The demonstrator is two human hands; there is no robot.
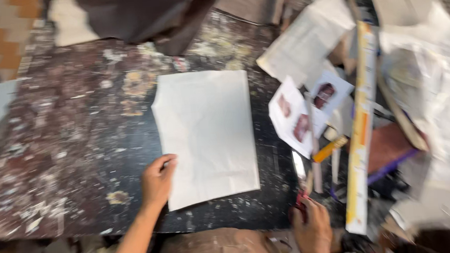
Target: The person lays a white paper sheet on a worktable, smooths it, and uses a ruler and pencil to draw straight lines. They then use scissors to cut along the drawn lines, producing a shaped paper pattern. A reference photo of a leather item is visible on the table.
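Observation:
A white sheet [207,135] lies flat on a dark, stained worktable [75,146]. My left hand [157,181] rests on the sheet's lower left edge, fingers pressing it down. At the table's front edge my right hand [311,228] is closed around the red handles of a pair of scissors [301,181], whose blades point away from me, just right of the sheet. The picture is blurred.
Dark brown leather [150,14] hangs over the far edge. Right of the sheet lie loose papers with reddish pictures [305,114], a folded white paper [308,38], a long yellow-and-white ruler [363,128], an orange-handled tool [330,148] and a heap of crumpled paper [432,103].

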